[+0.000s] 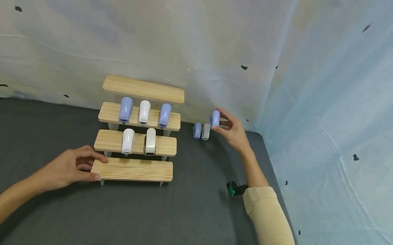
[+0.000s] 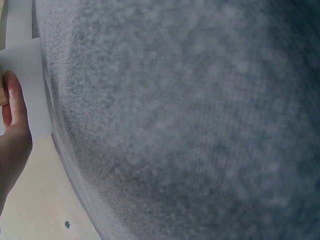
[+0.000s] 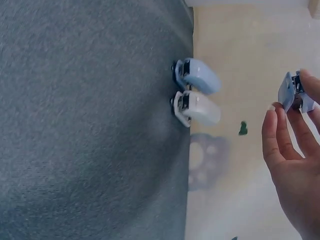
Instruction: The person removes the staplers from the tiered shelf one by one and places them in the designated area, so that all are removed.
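Observation:
My right hand (image 1: 232, 132) pinches a small blue stapler (image 1: 215, 118) between fingers and thumb, raised above the table near the back wall; the right wrist view shows the stapler (image 3: 287, 92) from its side. Just left of it, another blue stapler (image 1: 197, 131) and a white stapler (image 1: 205, 132) stand side by side on the table. My left hand (image 1: 69, 168) grips the left end of the lowest board of a wooden tiered stand (image 1: 133, 170), thumb at the front edge. In the left wrist view, that hand (image 2: 17, 115) shows only at the left edge.
The stand's second board from the top holds two blue staplers and a white stapler (image 1: 144, 112); the board below holds two white ones. A black strap with a green patch (image 1: 235, 189) is by the right wrist. Patterned sheets (image 1: 209, 39) hang behind and to the right.

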